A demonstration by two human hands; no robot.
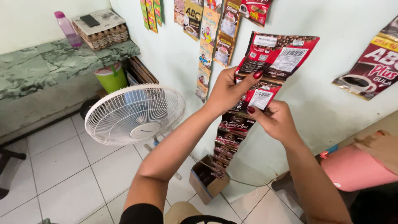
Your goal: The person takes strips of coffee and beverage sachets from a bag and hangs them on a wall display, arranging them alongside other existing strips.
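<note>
Here, left hand (226, 92) pinches the red-and-black sachet strip (265, 70) near its top, thumb across it. Right hand (275, 120) grips just below, fingers closed on it. Strip's long axis runs roughly vertical against the pale wall (331, 103), tail dropping into a cardboard box (205, 182) beside a white fan (134, 114).

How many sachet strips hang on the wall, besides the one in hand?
4, perhaps more beyond the frame: a green strip top left, a long mixed strip, a short one beside it, and a red one at the top edge.
</note>
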